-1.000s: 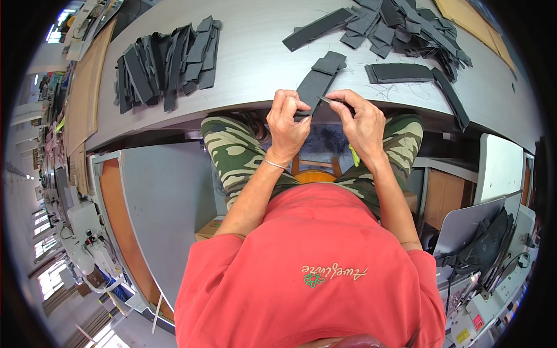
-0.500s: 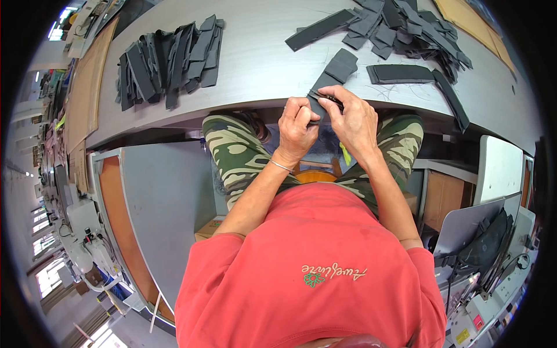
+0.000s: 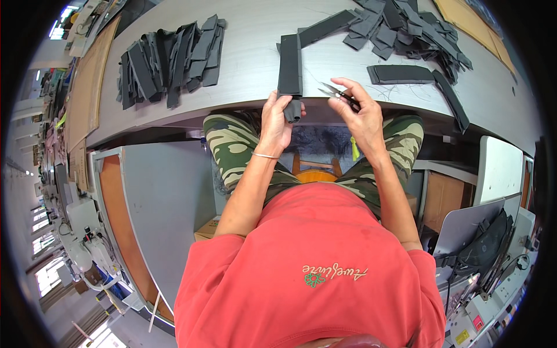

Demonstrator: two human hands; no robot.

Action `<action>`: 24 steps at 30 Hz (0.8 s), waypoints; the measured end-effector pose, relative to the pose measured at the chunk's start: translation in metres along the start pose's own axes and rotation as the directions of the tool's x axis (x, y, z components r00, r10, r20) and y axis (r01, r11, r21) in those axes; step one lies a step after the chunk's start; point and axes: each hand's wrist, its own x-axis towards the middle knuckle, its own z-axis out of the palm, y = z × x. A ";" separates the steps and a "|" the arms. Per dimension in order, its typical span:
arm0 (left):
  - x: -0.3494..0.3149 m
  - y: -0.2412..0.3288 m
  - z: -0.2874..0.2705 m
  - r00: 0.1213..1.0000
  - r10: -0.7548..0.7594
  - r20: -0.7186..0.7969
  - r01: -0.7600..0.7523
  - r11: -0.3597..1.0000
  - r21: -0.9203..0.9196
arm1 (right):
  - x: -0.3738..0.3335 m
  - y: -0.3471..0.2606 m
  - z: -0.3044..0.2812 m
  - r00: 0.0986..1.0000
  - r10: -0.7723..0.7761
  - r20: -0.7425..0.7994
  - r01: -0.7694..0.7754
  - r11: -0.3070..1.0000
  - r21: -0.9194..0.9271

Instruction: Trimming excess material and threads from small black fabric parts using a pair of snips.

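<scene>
My left hand (image 3: 275,123) grips the lower end of a dark grey folded fabric strip (image 3: 289,66) at the table's near edge. The strip points away from me, its far part lying over the tabletop and touching another strip. In my right hand (image 3: 361,119) is a pair of black thread snips (image 3: 342,97), fingers wrapped round them. Their pointed blades are apart and aim left, clear of the strip in the left hand. Loose threads lie on the table near the snips.
A row of grey strips (image 3: 171,61) lies on the left of the table (image 3: 249,64). A heaped pile of strips (image 3: 400,29) sits at the far right, and two single strips (image 3: 400,74) lie nearer. My camouflage-covered knees are under the table edge.
The fabric strip has swung left and now points straight away from me. My left hand moved left with it; my right hand drew off to the right with the snips.
</scene>
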 end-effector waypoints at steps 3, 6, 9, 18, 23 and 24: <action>-0.002 -0.004 -0.008 0.994 -0.088 0.062 0.084 0.994 0.068 | -0.006 0.006 0.009 0.983 -0.145 0.108 0.139 0.988 0.064; -0.005 -0.008 -0.003 0.984 -0.146 0.103 0.141 0.988 0.057 | -0.006 0.006 0.013 0.942 -0.229 0.244 0.258 0.961 -0.095; -0.006 -0.004 0.001 0.966 -0.199 0.166 0.201 0.980 0.003 | -0.007 0.016 0.018 0.923 -0.312 0.224 0.350 0.923 -0.160; -0.002 0.004 -0.003 0.970 -0.042 0.239 -0.031 0.955 0.294 | -0.013 0.010 0.011 0.893 -0.369 0.258 0.397 0.916 -0.065; -0.004 -0.002 -0.001 0.908 -0.104 0.406 -0.024 0.954 0.298 | 0.008 0.031 0.020 0.974 -0.224 0.033 0.224 0.975 -0.001; -0.007 0.001 0.003 0.908 -0.105 0.406 -0.024 0.954 0.300 | 0.011 0.032 0.022 0.993 -0.113 0.042 0.104 0.979 0.174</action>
